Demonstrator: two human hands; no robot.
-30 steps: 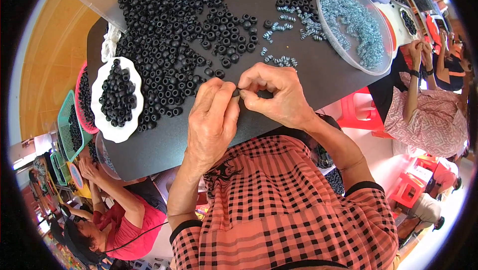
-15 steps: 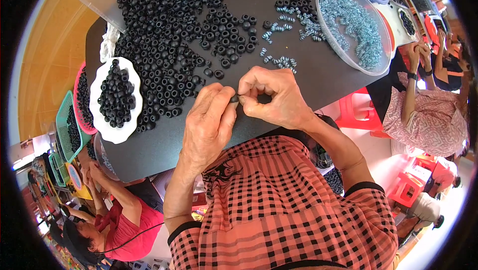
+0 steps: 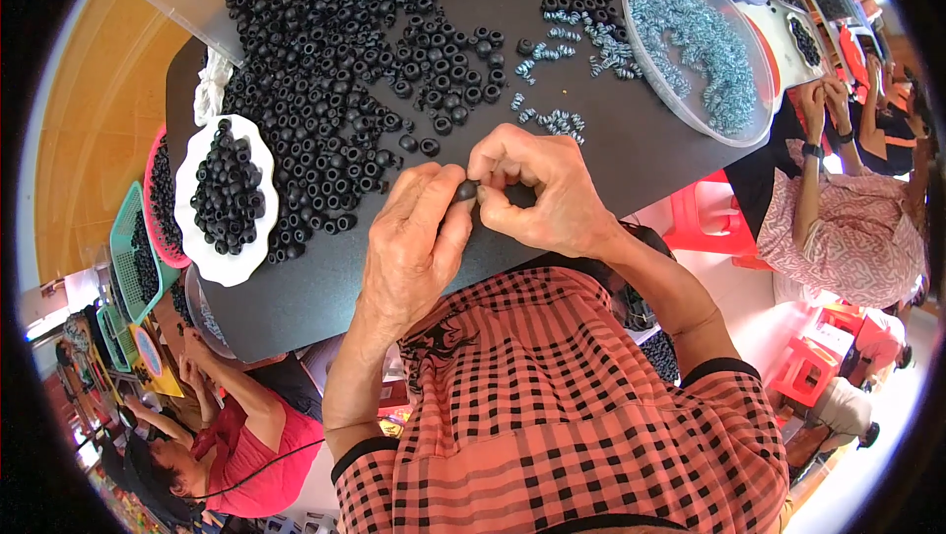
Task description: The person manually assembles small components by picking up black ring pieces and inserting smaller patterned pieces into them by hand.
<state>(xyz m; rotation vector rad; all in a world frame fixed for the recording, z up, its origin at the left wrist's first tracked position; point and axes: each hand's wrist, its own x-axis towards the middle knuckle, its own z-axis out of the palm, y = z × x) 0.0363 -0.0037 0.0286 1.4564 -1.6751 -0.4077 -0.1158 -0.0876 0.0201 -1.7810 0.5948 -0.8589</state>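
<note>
Between the thumb and fingers of my left hand (image 3: 409, 243) is a small round black ring-like piece (image 3: 465, 190), held just over the near part of the dark table. My right hand (image 3: 552, 189) pinches with thumb and forefinger right against that piece; whatever lies between its fingertips is too small to make out. Beyond my hands spreads a big heap of black hollow round pieces (image 3: 315, 71), a few of them lying loose close by. Small bluish coiled springs (image 3: 558, 122) lie scattered on the table past my right hand.
A clear round tub (image 3: 631, 17) of springs stands at the far right. On the left, a white scalloped dish (image 3: 187, 199) holds black pieces, beside pink and green baskets (image 3: 126, 248). Other people sit on both sides; a red stool (image 3: 705, 219) is at the right.
My fingertips have shifted slightly, and more of the black piece shows between them. Both hands stay together in nearly the same place.
</note>
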